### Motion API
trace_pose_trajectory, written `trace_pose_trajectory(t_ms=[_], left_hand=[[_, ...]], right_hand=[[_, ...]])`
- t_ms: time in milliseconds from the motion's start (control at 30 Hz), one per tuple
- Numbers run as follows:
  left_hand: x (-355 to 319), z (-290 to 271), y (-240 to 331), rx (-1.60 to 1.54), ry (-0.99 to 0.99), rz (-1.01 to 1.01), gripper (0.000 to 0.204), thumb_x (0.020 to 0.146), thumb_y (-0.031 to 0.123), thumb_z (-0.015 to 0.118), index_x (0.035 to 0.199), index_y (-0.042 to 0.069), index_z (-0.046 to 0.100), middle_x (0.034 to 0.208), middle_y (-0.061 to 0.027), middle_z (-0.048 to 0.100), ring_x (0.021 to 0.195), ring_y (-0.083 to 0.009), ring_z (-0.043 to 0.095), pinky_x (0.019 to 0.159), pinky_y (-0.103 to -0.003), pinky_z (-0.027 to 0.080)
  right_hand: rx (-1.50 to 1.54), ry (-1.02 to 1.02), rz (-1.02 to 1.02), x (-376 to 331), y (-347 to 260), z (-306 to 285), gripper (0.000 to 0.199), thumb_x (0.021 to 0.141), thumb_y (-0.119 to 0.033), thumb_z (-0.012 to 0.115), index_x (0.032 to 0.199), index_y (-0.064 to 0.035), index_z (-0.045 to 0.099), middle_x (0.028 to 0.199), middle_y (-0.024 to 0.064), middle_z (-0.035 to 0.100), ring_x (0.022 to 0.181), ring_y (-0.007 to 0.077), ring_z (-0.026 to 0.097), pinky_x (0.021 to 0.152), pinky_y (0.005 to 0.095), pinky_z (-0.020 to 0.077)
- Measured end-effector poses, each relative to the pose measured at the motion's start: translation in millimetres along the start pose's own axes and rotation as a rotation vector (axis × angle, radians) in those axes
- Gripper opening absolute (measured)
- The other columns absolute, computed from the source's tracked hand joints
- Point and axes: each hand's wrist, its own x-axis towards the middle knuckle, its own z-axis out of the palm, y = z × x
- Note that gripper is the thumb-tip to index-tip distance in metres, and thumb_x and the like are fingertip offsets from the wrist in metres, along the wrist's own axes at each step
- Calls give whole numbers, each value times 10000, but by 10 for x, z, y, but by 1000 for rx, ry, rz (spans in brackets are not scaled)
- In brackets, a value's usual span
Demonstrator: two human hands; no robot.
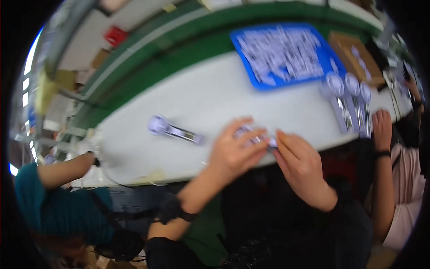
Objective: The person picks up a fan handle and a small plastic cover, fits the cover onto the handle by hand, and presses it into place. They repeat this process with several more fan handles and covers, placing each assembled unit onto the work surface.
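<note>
A white table carries a blue tray heaped with slim pale parts. Right of the tray, a brown box holds pale pieces. Three long pale devices lie below the tray's right corner. Below the tray, fingers of the left hand curl over a blurred pale item, whose right end the right hand pinches between fingertips.
</note>
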Motion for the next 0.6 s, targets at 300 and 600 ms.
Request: trace_pose_trajectory(t_ms=[300, 600], left_hand=[[-413, 253, 153, 5, 118, 21, 586, 726, 173, 892, 1265, 76, 682, 1359, -138, 663, 1321, -444, 587, 1083, -550, 530], [-285, 492, 326, 464, 435, 133, 237, 803, 178, 712, 977, 21, 746, 1181, -157, 718, 1242, -393, 645, 1101, -620, 479]], right_hand=[[-38, 35, -171, -264, -118, 139, 322, 1000, -78, 730, 1281, 77, 707, 1151, 247, 769, 980, 434, 745, 859, 473, 594], [-124, -47, -226, -200, -146, 95, 411, 956, -86, 717, 1319, 98, 660, 1190, 306, 729, 1059, 477, 708, 929, 514, 569]])
